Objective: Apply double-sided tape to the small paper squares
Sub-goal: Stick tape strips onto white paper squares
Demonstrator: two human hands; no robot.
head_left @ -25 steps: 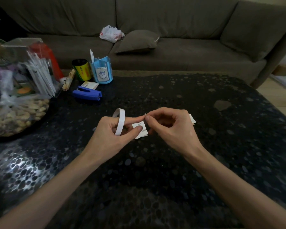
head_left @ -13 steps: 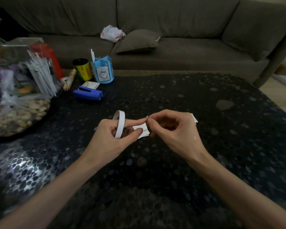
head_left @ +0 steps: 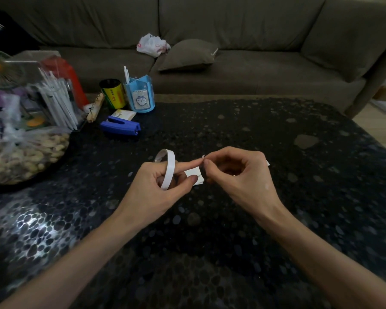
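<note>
Between the two hands, just above the dark pebbled table, the right hand pinches a tiny white tape tab between thumb and forefinger, probably to peel or tear it. The left hand stretches its forefinger straight to meet that pinch, while its thumb pins a paper square against the curled fingers beneath, apparently steadying it for taping. A thin white tape roll sits looped over the left fingers (which one is unclear), seemingly to keep it close. The square is white, small and partly hidden by the thumb. Another white paper corner peeks out behind the right hand. Farther off are a blue stapler, a pen pot and a sofa.
</note>
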